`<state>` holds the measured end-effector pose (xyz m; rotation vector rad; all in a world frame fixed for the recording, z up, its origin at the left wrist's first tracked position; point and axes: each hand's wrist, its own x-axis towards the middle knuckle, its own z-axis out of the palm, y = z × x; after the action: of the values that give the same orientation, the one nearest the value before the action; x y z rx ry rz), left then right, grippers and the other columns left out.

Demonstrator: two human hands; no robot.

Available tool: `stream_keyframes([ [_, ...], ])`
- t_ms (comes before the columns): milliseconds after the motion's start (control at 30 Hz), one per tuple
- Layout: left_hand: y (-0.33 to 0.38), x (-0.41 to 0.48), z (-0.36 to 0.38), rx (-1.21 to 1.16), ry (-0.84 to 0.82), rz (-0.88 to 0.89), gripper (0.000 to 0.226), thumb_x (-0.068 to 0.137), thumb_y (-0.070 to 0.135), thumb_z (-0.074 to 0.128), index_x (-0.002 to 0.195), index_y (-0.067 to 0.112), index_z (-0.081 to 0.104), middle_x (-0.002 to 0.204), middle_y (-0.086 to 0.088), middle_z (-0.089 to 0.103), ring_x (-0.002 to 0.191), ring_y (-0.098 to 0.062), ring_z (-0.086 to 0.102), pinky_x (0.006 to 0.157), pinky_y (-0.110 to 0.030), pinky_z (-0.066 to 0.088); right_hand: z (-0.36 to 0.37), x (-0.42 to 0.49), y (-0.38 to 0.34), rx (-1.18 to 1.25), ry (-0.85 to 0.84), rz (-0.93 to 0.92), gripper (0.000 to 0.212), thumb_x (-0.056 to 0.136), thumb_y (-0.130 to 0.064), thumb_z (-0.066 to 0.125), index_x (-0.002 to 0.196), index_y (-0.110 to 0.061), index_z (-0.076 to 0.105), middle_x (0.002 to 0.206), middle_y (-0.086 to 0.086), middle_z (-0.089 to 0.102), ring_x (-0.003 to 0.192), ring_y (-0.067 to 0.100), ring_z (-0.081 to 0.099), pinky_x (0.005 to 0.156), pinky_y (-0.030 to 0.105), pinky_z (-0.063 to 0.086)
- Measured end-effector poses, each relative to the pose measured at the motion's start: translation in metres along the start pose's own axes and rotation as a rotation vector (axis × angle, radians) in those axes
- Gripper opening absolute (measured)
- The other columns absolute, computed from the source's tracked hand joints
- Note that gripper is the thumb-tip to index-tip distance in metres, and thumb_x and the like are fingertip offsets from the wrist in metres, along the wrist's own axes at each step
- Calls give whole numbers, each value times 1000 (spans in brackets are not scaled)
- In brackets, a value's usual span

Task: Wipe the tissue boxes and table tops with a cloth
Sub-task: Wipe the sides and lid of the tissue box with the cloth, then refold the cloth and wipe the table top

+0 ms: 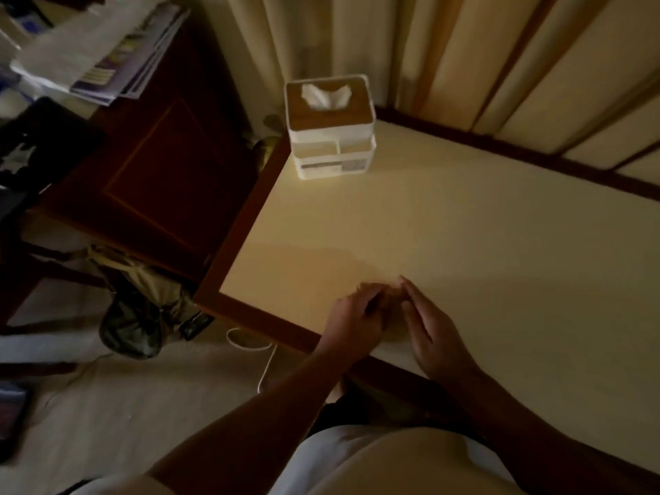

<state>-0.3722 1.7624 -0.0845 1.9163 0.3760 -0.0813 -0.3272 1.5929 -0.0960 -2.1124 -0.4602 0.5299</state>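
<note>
A white tissue box [330,126] with a brown wooden lid and a tissue sticking up stands at the far left corner of the cream table top [446,237]. Both my hands are together over the table's near edge. My left hand [353,317] has its fingers curled and seems to pinch a small pale cloth [391,298] that barely stands out from the table in the dim light. My right hand [432,330] lies beside it with fingers straight, its fingertips touching the cloth.
The table has a dark wooden border [250,316]. Curtains [464,48] hang behind it. A dark wooden cabinet [153,173] with stacked papers [107,51] stands to the left. A bag [135,316] and a white cable [264,366] lie on the floor.
</note>
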Motion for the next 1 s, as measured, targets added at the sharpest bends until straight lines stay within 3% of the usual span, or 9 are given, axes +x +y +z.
stream_keyframes([
  [67,26,10,23,-231,-45,-169,19,108,21,53,108,21,72,79,-19,72,52,-27,64,51,-43,55,-21,-14,5,72,28,52,60,107,-55,36,161,-27,38,155,-9,52,139,2,50,114,27,44],
  [167,63,15,62,-496,-77,-270,20,102,30,57,105,26,76,102,-26,73,87,-39,72,82,-71,58,-57,-34,10,102,116,58,49,108,-40,47,156,-32,43,139,-14,64,123,1,63,99,18,53],
  [267,100,14,111,-508,-93,-250,22,102,32,57,107,25,78,108,-18,75,105,-41,72,93,-64,57,-105,-59,22,125,196,48,42,106,-24,58,146,-36,49,119,-28,68,104,-13,65,82,9,52],
  [400,150,11,179,-497,-114,-146,25,106,28,55,108,16,77,110,-11,77,109,-34,73,98,-56,58,-171,-98,56,77,300,56,40,105,-26,59,144,-20,55,100,-27,66,89,-20,63,70,3,46],
  [533,191,8,242,-321,-40,-40,19,106,29,58,106,24,77,104,1,77,101,-19,73,93,-42,58,-231,-139,92,81,399,100,29,104,-29,61,130,-18,63,92,-15,68,86,-9,63,66,8,47],
  [667,220,3,283,-237,10,-40,22,103,41,59,119,34,73,113,7,74,106,-15,69,94,-40,59,-277,-172,117,171,444,100,17,103,-27,63,118,-21,65,94,-9,71,83,0,66,65,11,48],
  [767,234,-6,302,-228,-9,-70,25,103,46,58,124,39,69,119,8,70,110,-15,66,96,-42,58,-297,-192,131,253,462,125,16,101,-16,64,114,-25,69,98,-8,74,86,4,69,72,24,52],
  [933,245,-24,325,-77,-93,46,20,104,43,59,121,39,70,120,13,66,109,-8,66,89,-28,55,-313,-210,138,434,547,152,6,98,-20,71,103,-18,73,88,-5,77,82,8,73,72,26,53],
  [1000,245,-32,330,54,-117,144,23,103,43,62,123,38,70,127,17,62,114,0,61,95,-25,53,-317,-212,134,544,555,151,6,98,-22,72,99,-16,72,88,-2,77,83,14,74,73,29,54],
])
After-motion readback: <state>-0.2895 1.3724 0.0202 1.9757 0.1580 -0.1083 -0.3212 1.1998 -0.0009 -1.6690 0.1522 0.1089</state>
